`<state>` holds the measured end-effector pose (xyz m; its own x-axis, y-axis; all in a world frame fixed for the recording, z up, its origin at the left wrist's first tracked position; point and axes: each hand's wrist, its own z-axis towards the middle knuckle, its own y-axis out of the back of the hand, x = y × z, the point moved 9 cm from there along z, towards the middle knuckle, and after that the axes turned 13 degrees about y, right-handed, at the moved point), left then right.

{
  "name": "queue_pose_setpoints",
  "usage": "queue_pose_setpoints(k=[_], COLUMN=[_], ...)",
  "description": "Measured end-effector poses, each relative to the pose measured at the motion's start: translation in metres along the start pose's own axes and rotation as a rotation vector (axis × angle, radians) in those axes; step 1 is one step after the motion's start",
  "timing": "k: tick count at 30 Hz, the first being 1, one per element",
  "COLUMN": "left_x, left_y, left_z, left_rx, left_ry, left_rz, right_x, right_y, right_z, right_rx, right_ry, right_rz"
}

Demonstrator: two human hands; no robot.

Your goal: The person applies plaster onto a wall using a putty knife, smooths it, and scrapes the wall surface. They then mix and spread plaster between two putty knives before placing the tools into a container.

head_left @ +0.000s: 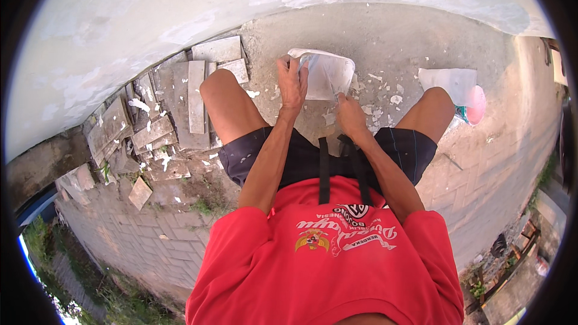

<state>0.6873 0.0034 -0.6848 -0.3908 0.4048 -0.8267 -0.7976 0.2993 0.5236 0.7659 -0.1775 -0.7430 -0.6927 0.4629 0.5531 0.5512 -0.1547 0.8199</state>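
A whitish, shallow plastic tub (330,79) with rounded corners is between my knees, over the concrete ground. My left hand (292,87) is at its left side, fingers bent and closed on the edge. A bluish patch shows beside those fingertips; what it is I cannot make out. My right hand (351,115) is closed by the tub's near right corner. Its fingers are pinched together around something thin and small, too unclear to name. The tub's near left side is partly hidden behind my left hand.
Broken tiles and slabs (197,96) lie piled on the left along the pale, patchy wall (150,6). White flakes (395,100) litter the ground. Beyond my right knee are a whitish sheet-like piece (448,81) and a pink-and-teal container (475,105). Patterned paving (153,235) runs behind me.
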Motion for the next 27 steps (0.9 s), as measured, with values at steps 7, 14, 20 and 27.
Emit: queue_pose_setpoints(k=[7,14,20,27], left_x=[0.012,0.027,0.052,0.08], left_y=[-0.006,-0.001,0.01,0.036], left_z=[-0.009,-0.012,-0.011,-0.006], left_rx=[0.015,-0.029,-0.06,-0.099], left_ry=[0.086,0.139,0.302,0.612], left_rz=[-0.147,-0.211,-0.354,-0.617], right_x=[0.014,0.033,-0.01,-0.019], right_y=[0.009,0.007,-0.017,0.041], right_z=[0.007,0.014,-0.006,-0.015], right_rx=[-0.036,-0.034,0.075,0.047], right_ry=[-0.004,-0.089,-0.608,-0.525], right_rz=[0.199,0.37,1.129,1.2])
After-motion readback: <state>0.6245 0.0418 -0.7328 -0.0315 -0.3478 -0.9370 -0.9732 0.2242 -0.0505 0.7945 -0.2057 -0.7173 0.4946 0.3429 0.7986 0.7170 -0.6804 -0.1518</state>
